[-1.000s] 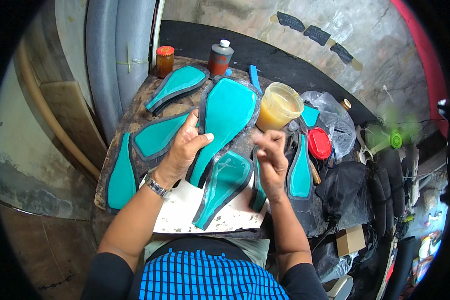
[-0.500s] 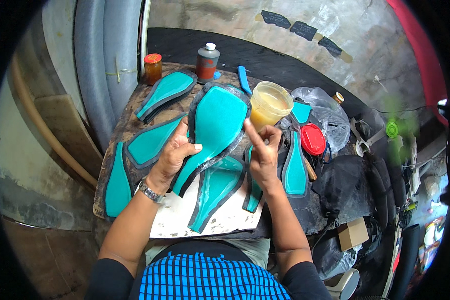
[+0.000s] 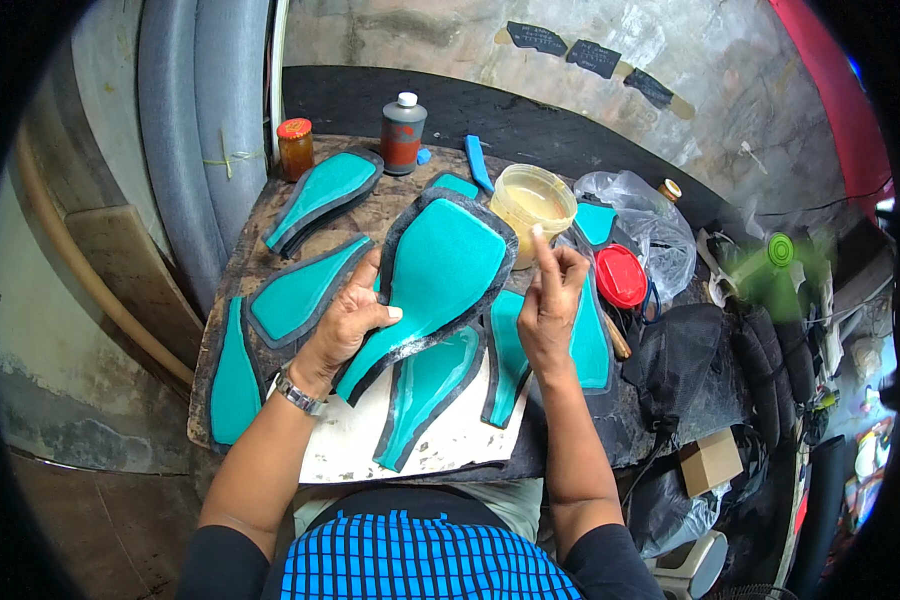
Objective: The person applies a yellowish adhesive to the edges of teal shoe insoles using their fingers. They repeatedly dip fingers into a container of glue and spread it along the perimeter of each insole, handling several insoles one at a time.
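Note:
My left hand (image 3: pixel 348 322) holds a large teal sole piece with a dark rim (image 3: pixel 435 270), tilted up off the small work table (image 3: pixel 370 215). My right hand (image 3: pixel 548 300) is raised beside that piece, forefinger pointing up right next to a clear plastic tub of yellowish glue (image 3: pixel 535 200); it holds nothing that I can see. Under both hands lie two more teal pieces (image 3: pixel 430 390) (image 3: pixel 505 355) on a stained white sheet (image 3: pixel 370 445). A metal watch sits on my left wrist.
Several teal pieces lie at the table's left and back (image 3: pixel 320 190) (image 3: pixel 232 375). A jar with an orange lid (image 3: pixel 295 148) and a dark bottle (image 3: pixel 402 132) stand at the back. A red lid (image 3: pixel 622 275), a plastic bag (image 3: pixel 645 225) and black bags (image 3: pixel 680 360) crowd the right.
My right hand has moved up from the lower pieces toward the glue tub, forefinger now raised. The left hand keeps holding the large teal piece.

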A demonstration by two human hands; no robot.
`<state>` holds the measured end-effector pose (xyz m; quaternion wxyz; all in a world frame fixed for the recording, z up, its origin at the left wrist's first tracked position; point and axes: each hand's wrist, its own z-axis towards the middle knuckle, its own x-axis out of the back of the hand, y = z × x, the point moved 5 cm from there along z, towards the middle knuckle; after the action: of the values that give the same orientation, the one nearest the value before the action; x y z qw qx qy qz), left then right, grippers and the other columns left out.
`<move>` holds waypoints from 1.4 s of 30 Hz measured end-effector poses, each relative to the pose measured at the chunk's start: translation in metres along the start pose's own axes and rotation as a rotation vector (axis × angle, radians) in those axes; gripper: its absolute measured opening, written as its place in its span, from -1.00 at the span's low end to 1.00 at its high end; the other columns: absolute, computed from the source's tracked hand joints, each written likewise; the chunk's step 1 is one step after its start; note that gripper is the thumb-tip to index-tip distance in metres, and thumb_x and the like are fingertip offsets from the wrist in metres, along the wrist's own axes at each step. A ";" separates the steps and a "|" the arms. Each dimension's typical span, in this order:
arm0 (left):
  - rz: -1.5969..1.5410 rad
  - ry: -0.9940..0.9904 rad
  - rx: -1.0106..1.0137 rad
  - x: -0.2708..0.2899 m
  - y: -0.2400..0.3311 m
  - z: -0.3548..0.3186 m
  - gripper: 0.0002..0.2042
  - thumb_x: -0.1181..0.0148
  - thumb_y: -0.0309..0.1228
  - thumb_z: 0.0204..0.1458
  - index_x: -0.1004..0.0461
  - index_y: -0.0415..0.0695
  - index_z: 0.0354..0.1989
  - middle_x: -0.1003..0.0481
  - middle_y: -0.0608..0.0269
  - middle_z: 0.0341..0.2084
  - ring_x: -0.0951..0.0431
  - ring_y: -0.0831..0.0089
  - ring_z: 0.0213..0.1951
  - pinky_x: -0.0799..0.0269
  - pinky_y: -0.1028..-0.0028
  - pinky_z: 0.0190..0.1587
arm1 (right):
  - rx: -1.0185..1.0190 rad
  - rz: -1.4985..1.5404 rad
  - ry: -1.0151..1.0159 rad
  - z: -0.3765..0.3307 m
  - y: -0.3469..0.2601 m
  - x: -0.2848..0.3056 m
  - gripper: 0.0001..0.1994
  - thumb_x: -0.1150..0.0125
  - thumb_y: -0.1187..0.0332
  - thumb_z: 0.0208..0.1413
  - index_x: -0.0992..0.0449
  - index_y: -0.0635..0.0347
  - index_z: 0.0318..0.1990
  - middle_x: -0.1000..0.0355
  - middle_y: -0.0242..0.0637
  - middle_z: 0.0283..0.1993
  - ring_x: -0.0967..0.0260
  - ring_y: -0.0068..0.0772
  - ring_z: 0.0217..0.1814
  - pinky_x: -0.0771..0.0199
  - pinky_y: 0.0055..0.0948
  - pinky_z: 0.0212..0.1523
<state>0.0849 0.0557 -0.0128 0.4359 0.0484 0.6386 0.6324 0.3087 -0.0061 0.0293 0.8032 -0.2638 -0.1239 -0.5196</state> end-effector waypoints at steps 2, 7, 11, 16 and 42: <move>0.027 0.023 0.056 0.004 -0.002 -0.001 -0.23 -0.06 -0.63 -0.07 0.01 -0.07 0.42 -0.40 0.14 0.12 -0.48 0.43 0.02 -0.32 0.47 0.16 | -0.057 0.166 -0.002 0.002 0.002 0.002 -0.37 -0.02 0.64 0.05 -0.28 0.03 0.34 -0.19 -0.20 -0.04 -0.21 -0.26 -0.01 -0.25 -0.33 0.09; 0.203 0.039 0.093 0.006 -0.007 0.000 -0.30 -0.04 -0.59 -0.06 -0.07 -0.22 0.37 -0.49 0.22 -0.10 -0.40 0.64 -0.30 -0.29 0.63 -0.15 | -0.463 1.125 -0.158 0.000 0.007 -0.005 -0.13 -0.21 0.30 0.13 0.23 -0.03 0.50 -0.33 -0.15 0.02 -0.32 -0.36 0.04 -0.28 -0.37 0.16; 0.228 0.039 0.081 -0.005 -0.011 0.001 -0.33 0.01 -0.49 0.01 -0.04 -0.27 0.38 -0.52 0.20 -0.12 -0.47 0.66 -0.35 -0.35 0.67 -0.20 | -0.632 1.300 -0.216 -0.002 0.006 -0.008 0.00 -0.27 0.62 -0.06 0.23 -0.12 0.49 -0.37 -0.15 -0.03 -0.38 -0.44 -0.03 -0.43 -0.48 0.00; -0.114 -0.202 0.113 -0.028 0.000 -0.002 -0.28 0.09 -0.05 0.20 0.09 -0.21 0.43 -0.47 -0.12 0.00 -0.58 0.37 -0.08 -0.47 0.55 0.00 | -0.686 1.238 -0.053 0.006 0.031 0.013 -0.03 -0.21 0.71 -0.07 0.15 -0.12 0.46 -0.34 -0.27 -0.12 -0.38 -0.57 -0.22 -0.45 -0.58 -0.15; -0.051 0.069 -0.060 0.001 0.005 0.004 -0.75 -0.03 -0.20 0.27 -0.26 -0.06 -0.38 -0.29 0.35 -0.63 -0.37 0.52 -0.57 -0.31 0.52 -0.51 | -0.595 0.117 -0.410 -0.009 0.250 0.103 -0.31 0.05 0.68 -0.07 -0.29 -0.09 0.30 -0.38 -0.21 -0.28 -0.34 -0.29 -0.19 -0.39 -0.37 -0.05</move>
<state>0.0842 0.0603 -0.0085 0.4308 -0.0029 0.6349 0.6413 0.5770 -0.0102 -0.0026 0.6782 -0.5912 -0.1103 -0.4223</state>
